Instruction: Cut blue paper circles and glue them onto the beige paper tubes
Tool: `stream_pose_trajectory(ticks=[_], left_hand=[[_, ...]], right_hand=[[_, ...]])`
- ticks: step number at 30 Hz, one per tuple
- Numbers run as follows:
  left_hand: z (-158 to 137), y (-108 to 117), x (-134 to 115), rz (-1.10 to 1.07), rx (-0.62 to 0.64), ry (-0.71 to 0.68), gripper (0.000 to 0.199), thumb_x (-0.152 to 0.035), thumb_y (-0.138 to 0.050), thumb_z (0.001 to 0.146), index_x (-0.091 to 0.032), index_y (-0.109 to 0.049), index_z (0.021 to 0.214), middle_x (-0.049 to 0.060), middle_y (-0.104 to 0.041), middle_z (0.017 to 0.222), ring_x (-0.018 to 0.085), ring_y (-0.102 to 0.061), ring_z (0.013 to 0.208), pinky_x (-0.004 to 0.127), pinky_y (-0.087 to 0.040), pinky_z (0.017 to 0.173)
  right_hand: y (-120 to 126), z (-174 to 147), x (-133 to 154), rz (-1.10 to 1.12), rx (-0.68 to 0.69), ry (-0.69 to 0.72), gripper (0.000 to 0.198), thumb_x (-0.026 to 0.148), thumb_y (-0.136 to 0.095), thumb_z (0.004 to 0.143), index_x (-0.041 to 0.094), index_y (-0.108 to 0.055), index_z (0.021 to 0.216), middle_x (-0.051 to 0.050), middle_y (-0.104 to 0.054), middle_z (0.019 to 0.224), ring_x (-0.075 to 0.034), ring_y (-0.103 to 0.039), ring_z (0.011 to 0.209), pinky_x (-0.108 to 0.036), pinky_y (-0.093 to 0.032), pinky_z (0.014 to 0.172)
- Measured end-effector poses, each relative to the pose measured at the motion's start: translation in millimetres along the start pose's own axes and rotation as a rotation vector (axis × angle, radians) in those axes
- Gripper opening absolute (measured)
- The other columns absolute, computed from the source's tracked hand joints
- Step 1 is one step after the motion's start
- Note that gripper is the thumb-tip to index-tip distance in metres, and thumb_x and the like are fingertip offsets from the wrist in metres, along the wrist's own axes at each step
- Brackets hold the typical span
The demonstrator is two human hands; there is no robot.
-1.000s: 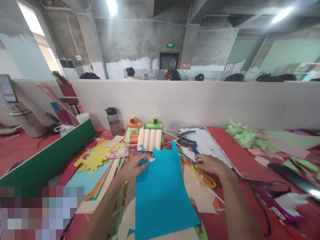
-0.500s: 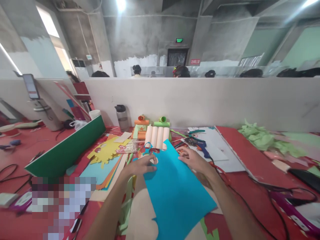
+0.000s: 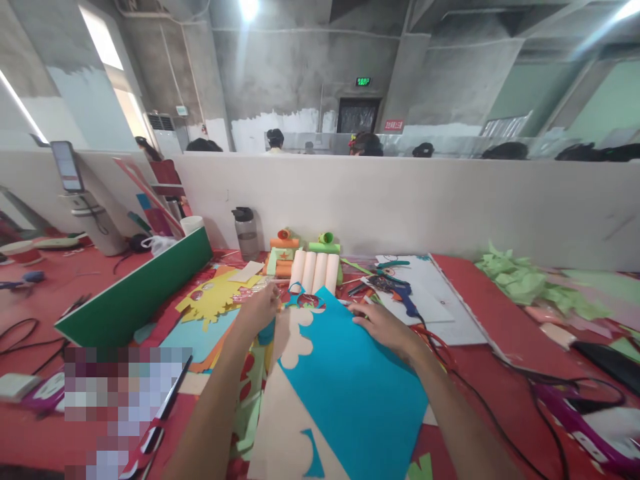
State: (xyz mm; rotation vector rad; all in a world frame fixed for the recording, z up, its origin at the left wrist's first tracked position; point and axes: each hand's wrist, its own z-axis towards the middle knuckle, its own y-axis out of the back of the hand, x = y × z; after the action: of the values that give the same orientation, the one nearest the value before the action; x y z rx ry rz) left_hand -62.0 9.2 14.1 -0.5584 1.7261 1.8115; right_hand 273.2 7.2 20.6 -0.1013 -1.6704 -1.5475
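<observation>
A large blue paper sheet (image 3: pixel 360 380) with scalloped cut-outs lies at an angle in front of me, over a cream paper sheet (image 3: pixel 280 420). My right hand (image 3: pixel 385 327) is at the blue sheet's upper right edge, its thumb and fingers bent over that edge. My left hand (image 3: pixel 261 308) is closed near the upper left of the cream sheet; what its fingertips pinch, if anything, is hidden. Just beyond the hands stand several cream paper rolls (image 3: pixel 314 270) side by side. A blue scrap (image 3: pixel 313 453) rests on the cream sheet's lower part.
Yellow cut paper (image 3: pixel 213 300) and light blue sheets (image 3: pixel 200 340) lie at left, before a green board (image 3: pixel 140 287). A bottle (image 3: pixel 245 233) stands by the partition (image 3: pixel 400 200). At right are a blue glue gun (image 3: pixel 406 300), black cables and crumpled green paper (image 3: pixel 515 273).
The blue sheet has turned and lies lower, showing more of the cream sheet. My left hand has left its edge, moved up and left, and closed. My right hand has shifted slightly.
</observation>
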Motion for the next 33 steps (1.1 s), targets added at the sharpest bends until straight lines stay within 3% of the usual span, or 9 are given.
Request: stream_pose_trajectory(ticks=[4,9,14,17,22,26,30,33], left_hand=[[-9,19,19,0.192,0.031,0.052,0.01,-0.027,-0.062,0.08,-0.024,-0.057,0.087,0.004,-0.066,0.084,0.025,-0.063,0.087,0.031,-0.042,0.073],[-11,20,33,0.273,0.191,0.051,0.028,-0.028,-0.076,0.063,-0.023,-0.063,0.087,0.001,-0.07,0.086,0.021,-0.064,0.079,0.027,-0.042,0.066],[-9,16,35,0.306,0.227,0.058,0.021,-0.025,-0.075,0.06,-0.021,-0.061,0.076,0.001,-0.067,0.079,0.02,-0.061,0.072,0.027,-0.041,0.062],[-10,18,32,0.285,0.232,0.05,0.018,-0.022,-0.075,0.058,-0.021,-0.059,0.067,0.0,-0.062,0.07,0.02,-0.059,0.067,0.028,-0.041,0.061],[-12,26,18,0.125,0.205,-0.026,0.004,-0.023,-0.065,0.071,-0.021,-0.061,0.072,0.003,-0.064,0.074,0.021,-0.06,0.075,0.03,-0.045,0.068],[-11,24,7,-0.109,0.242,-0.089,0.014,-0.031,-0.054,0.085,-0.02,-0.062,0.087,0.003,-0.065,0.078,0.019,-0.063,0.074,0.03,-0.051,0.069],[-10,14,2,-0.317,0.32,-0.101,0.017,-0.035,-0.056,0.087,-0.019,-0.055,0.094,0.0,-0.063,0.075,0.018,-0.068,0.071,0.029,-0.054,0.065],[-11,8,-5,-0.415,0.358,-0.151,0.019,-0.034,-0.063,0.084,-0.019,-0.054,0.091,0.0,-0.065,0.075,0.018,-0.069,0.074,0.029,-0.055,0.068]], right_hand=[[-4,3,10,0.001,-0.028,0.073,0.034,0.03,-0.046,0.1,0.023,-0.068,0.124,-0.011,-0.07,0.127,-0.028,-0.063,0.116,-0.042,-0.047,0.101],[-33,14,2,-0.146,-0.032,0.174,0.038,0.022,-0.039,0.102,0.022,-0.063,0.132,-0.013,-0.066,0.131,-0.026,-0.061,0.119,-0.041,-0.047,0.102],[-61,23,1,-0.234,-0.005,0.207,0.061,-0.004,-0.043,0.084,0.023,-0.059,0.137,-0.013,-0.062,0.128,-0.026,-0.057,0.12,-0.041,-0.044,0.103],[-68,26,6,-0.318,0.0,0.235,0.075,-0.009,-0.042,0.077,0.025,-0.053,0.143,-0.012,-0.061,0.125,-0.025,-0.055,0.12,-0.04,-0.044,0.102],[-72,33,4,-0.366,-0.047,0.293,0.071,-0.009,-0.043,0.08,0.024,-0.054,0.141,-0.011,-0.061,0.128,-0.025,-0.052,0.126,-0.043,-0.041,0.106],[-69,35,7,-0.371,-0.069,0.286,0.059,-0.005,-0.044,0.086,0.022,-0.058,0.137,-0.013,-0.063,0.124,-0.027,-0.054,0.121,-0.045,-0.043,0.104],[-63,32,19,-0.361,-0.136,0.261,0.038,0.011,-0.048,0.097,0.02,-0.062,0.131,-0.015,-0.062,0.123,-0.031,-0.055,0.116,-0.049,-0.043,0.101],[-61,27,30,-0.165,-0.17,0.238,0.028,0.025,-0.056,0.098,0.022,-0.064,0.125,-0.013,-0.065,0.118,-0.03,-0.059,0.111,-0.046,-0.045,0.099]])
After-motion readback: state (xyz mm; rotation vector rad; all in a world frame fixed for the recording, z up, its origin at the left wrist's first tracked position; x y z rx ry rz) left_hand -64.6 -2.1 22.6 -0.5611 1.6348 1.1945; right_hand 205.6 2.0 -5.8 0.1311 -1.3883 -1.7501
